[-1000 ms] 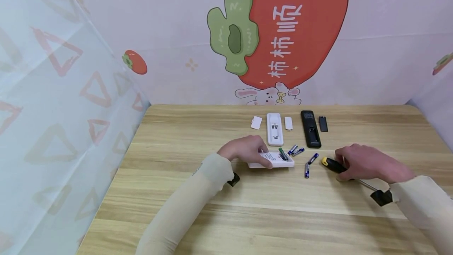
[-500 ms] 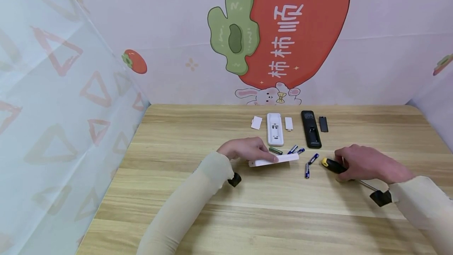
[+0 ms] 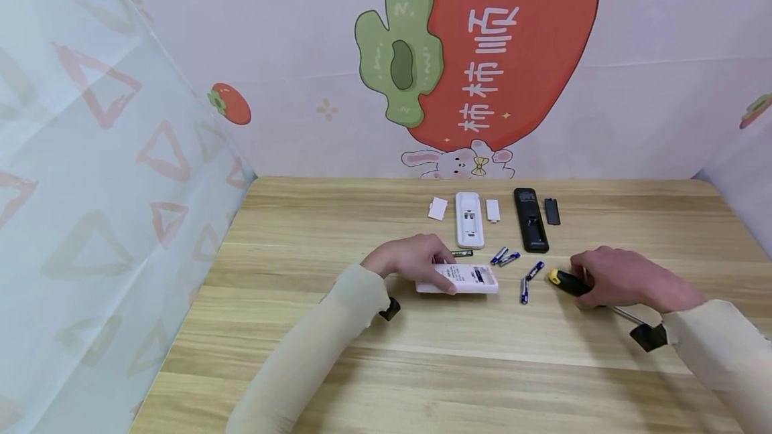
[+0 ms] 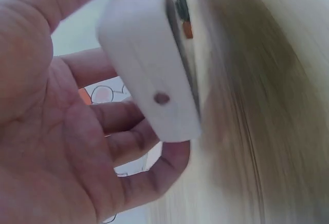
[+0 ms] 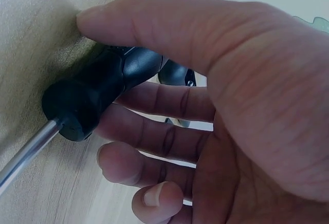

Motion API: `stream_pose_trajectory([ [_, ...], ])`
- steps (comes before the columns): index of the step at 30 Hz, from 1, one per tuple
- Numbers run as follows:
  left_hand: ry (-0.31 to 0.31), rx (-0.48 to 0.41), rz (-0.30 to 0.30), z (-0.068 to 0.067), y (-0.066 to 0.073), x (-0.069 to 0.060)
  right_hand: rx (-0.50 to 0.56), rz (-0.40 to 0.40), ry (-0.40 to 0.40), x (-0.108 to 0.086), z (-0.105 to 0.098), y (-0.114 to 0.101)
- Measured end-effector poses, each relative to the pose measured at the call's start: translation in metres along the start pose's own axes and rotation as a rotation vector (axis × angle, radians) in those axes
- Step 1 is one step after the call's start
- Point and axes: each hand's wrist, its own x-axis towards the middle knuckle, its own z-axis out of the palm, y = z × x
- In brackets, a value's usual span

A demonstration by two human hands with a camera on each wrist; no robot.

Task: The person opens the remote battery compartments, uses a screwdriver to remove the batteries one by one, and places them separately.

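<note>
In the head view my left hand [image 3: 419, 260] grips a white remote control [image 3: 449, 277] by its left part. The remote's back faces up, with an uncovered, dark battery compartment at its right end. The left wrist view shows the remote's end [image 4: 149, 70] between thumb and fingers. Just behind it lies a green battery [image 3: 462, 253], partly hidden. My right hand [image 3: 624, 276] holds a screwdriver [image 3: 568, 281] by its black and yellow handle, which lies at the table. In the right wrist view the thumb crosses over the black handle [image 5: 103, 88], fingers curled on the other side.
Several blue batteries [image 3: 523, 290] lie between the hands. Behind stand out a white remote [image 3: 469, 220] and a black remote [image 3: 531, 220], both with uncovered compartments. Their white covers [image 3: 437, 208] and black cover [image 3: 551, 211] lie alongside. A patterned wall closes the wooden table's [image 3: 313, 220] back.
The left hand tipped the remote onto its edge, then turned it back up. The green battery, earlier sticking out of the compartment, now lies on the table behind. The right hand stays put.
</note>
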Motion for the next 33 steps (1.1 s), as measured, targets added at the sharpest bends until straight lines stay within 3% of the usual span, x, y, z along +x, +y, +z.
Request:
stream_pose_trajectory([
  [7, 0.129, 0.195, -0.066, 0.004, -0.005, -0.006, -0.004, -0.001, -0.005, 0.0, 0.0, 0.0],
  [12, 0.184, 0.297, -0.08, 0.009, -0.007, -0.008, 0.003, 0.001, -0.009, 0.001, 0.0, 0.001],
  [33, 0.24, 0.31, -0.118, 0.017, -0.012, -0.008, -0.019, 0.014, -0.038, 0.001, -0.001, 0.002],
])
